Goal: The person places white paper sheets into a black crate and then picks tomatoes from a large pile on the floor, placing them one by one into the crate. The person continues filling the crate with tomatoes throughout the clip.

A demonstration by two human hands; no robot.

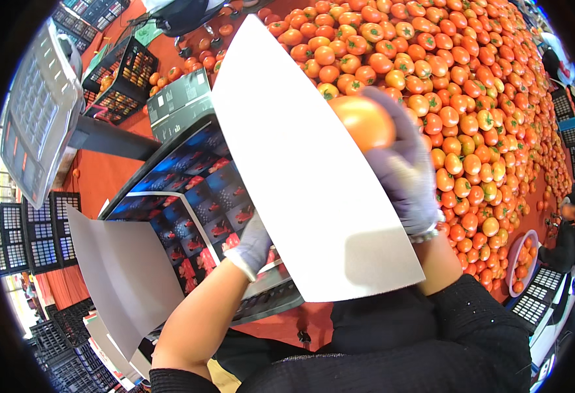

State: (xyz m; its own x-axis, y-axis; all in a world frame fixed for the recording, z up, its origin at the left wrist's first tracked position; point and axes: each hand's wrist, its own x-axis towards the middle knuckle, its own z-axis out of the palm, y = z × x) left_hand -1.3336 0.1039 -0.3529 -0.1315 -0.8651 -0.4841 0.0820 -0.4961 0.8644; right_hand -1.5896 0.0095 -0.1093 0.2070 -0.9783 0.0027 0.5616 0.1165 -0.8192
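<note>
My right hand (pixel 408 182), in a grey-purple work glove and slightly blurred, grips an orange-red tomato (pixel 368 123) beside a large white flap (pixel 312 172). The flap rises in front of me and covers part of the tomato. In a matching glove, my left hand (pixel 255 245) reaches to an open container (pixel 199 211) whose inner walls bear printed pictures in blue and red. The flap hides the left fingers, so what they touch cannot be seen. A second pale flap (pixel 125 275) folds outward on the container's left side.
Loose tomatoes (pixel 464 98) spread in a big heap to the right. A scale display (pixel 37 118) stands on a post at the left. Near it are a black crate (pixel 120 78) and dark boxes (pixel 182 100). A pink basin (pixel 521 265) holds tomatoes. Another person (pixel 565 240) is at far right.
</note>
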